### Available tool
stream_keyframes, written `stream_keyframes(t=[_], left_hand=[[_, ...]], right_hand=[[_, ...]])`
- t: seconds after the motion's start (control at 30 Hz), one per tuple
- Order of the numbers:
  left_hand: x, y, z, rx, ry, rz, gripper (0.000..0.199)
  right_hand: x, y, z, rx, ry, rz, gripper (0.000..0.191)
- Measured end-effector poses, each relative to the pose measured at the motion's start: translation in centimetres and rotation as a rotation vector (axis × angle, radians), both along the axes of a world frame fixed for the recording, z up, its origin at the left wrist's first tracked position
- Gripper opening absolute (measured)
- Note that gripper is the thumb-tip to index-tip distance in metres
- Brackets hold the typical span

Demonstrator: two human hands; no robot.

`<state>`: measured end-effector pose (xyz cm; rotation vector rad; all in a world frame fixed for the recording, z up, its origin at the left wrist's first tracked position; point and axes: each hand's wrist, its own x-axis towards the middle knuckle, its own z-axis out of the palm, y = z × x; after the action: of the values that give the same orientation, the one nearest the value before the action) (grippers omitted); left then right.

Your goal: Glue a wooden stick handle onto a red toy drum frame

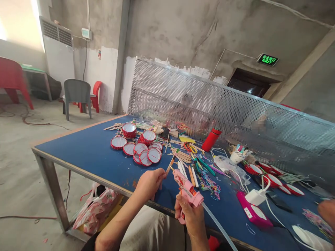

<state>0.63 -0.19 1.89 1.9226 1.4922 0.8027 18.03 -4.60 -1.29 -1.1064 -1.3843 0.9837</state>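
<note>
My right hand [192, 218] is wrapped round the handle of a pink hot glue gun [187, 188], with a long clear glue stick [217, 223] trailing from its back. Between the fingers of my left hand [151, 183] is a thin wooden stick [171, 163], tilted up, with a green tip. The gun's nozzle points at the stick, close to its lower part; whether they touch I cannot tell. Beyond my left hand lie several red-rimmed discs [144, 157] with pale faces, some of them stacked. Flat wooden sticks [183, 156] are spread past the glue gun.
A red bottle [211, 139] stands by the perforated metal screen [167, 90]. Pens [195, 177], pliers [206, 165] and coloured bands [213, 188] lie to the right, near a magenta power strip [253, 212] with cables. Another person's hand [327, 211] shows at the right edge.
</note>
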Motion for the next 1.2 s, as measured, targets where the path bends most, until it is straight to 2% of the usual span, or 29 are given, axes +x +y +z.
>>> stream_keyframes(t=[0.6,1.2], left_hand=[[0.07,-0.33,0.54,-0.022,0.037,0.019,0.023],[0.05,-0.16,0.11,0.001,0.001,0.014,0.023]], right_hand=[[-0.26,-0.32,0.38,-0.010,-0.010,-0.022,0.052],[-0.70,-0.54,0.70,-0.017,-0.030,-0.071,0.053]])
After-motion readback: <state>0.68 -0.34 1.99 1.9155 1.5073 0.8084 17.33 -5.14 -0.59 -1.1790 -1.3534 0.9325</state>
